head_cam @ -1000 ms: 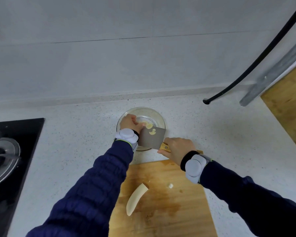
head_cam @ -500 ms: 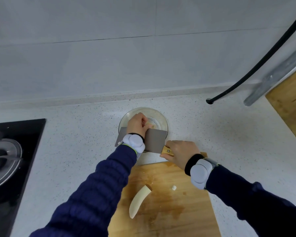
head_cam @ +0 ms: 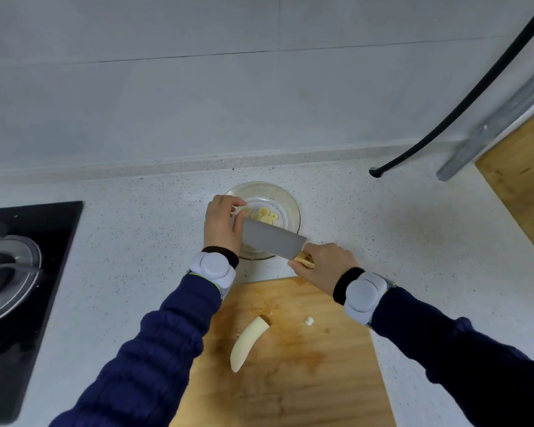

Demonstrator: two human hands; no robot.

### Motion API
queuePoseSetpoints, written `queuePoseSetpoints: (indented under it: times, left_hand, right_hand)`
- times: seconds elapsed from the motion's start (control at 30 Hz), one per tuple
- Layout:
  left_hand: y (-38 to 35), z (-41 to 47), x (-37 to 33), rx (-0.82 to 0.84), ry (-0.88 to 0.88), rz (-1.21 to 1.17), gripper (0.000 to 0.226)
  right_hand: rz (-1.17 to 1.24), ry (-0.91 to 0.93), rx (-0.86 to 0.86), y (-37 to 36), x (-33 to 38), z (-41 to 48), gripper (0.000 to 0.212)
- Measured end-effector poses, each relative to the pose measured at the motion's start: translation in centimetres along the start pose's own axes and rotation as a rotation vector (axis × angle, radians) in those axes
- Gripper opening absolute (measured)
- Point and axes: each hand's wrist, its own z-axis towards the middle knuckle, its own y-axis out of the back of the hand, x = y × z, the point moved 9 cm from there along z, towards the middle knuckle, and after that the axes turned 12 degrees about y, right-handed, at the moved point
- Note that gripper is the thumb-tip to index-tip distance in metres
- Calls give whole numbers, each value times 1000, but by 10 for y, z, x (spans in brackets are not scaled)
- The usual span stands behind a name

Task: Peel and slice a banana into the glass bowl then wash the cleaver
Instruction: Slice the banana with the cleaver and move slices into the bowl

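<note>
The glass bowl point(head_cam: 292, 200) stands on the counter beyond the wooden cutting board point(head_cam: 305, 383), with several banana slices point(head_cam: 265, 215) inside it. My right hand point(head_cam: 324, 266) grips the wooden handle of the cleaver point(head_cam: 273, 241), whose bare grey blade hangs over the bowl's near half. At the blade's front end is my left hand point(head_cam: 222, 223): its thumb touches the blade and its fingers curl loosely above the bowl, holding nothing. On the board lies a peeled banana half point(head_cam: 248, 342), cut end pointing away from me.
A small banana crumb point(head_cam: 309, 321) lies on the board to the right of the half. A black stove point(head_cam: 16, 272) with a burner fills the left side. At the back right a black hose point(head_cam: 444, 124) runs past a metal rail point(head_cam: 490, 127) and a wooden panel point(head_cam: 524, 186).
One second ago banana slices lay on the blade. My left hand swept across it, and now the slices lie in the bowl and the blade is bare.
</note>
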Motion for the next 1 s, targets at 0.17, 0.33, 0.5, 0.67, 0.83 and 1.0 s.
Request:
queuePoseSetpoints:
  times: [0.17,0.33,0.5,0.67,0.83,1.0]
  left_hand:
    - [23,-22,-6,-75,-50,-13,12]
    - [33,-61,2,-83,-60,44,10]
    - [25,-100,21,13,26,120,5]
    - [19,-134,24,91,-13,180,9]
    - [14,-168,31,188,-62,169,4]
    - [9,-186,28,206,-124,181,9]
  right_hand:
    - [223,-88,-19,-1,5,-12,38]
    - [676,-228,25,-18,13,-39,44]
    - [857,-284,63,-30,31,-71,58]
    - [851,-226,107,-41,39,-94,61]
    - [805,-181,138,-49,48,-114,65]
    - [774,-178,146,-52,53,-124,63]
